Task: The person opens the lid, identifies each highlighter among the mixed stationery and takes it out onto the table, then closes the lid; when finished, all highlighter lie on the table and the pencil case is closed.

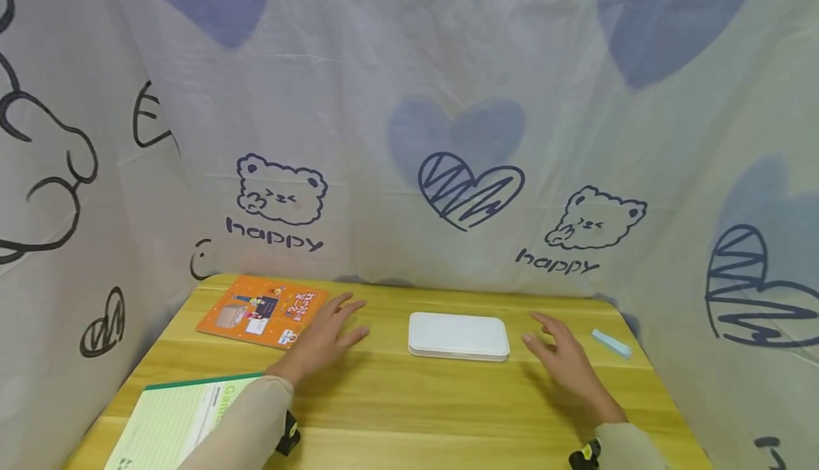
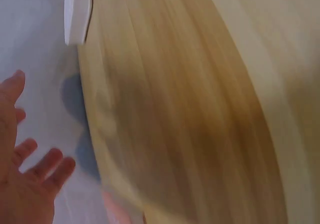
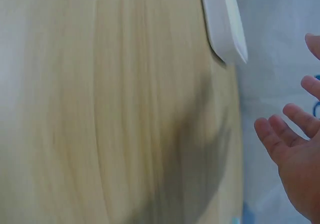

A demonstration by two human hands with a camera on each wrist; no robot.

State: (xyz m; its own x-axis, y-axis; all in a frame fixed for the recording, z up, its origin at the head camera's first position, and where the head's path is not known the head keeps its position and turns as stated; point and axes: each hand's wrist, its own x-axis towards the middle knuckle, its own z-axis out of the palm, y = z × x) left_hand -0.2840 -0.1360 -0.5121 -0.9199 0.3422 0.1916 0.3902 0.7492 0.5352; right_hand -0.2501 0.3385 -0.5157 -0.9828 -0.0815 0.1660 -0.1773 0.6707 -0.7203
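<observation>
A flat white case (image 1: 458,335) with rounded corners lies on the wooden table, between the two hands and touched by neither. To its left, the left hand (image 1: 328,333) hovers with fingers spread, close to the orange booklet (image 1: 261,311). The right hand (image 1: 564,359) is held over the table just right of the case, its fingers loosely extended. Both wrist views show bare fingers with nothing in them: the left hand (image 2: 31,179) and the right hand (image 3: 295,144). An end of the white case (image 2: 78,14) shows at the top of the left wrist view.
A light-blue stick-like piece (image 1: 611,343) lies at the table's right side. A green-edged notepad (image 1: 185,413) is at the front left, partly covered by the left sleeve. Printed white cloth (image 1: 371,100) hangs behind and beside the wooden table (image 1: 448,413).
</observation>
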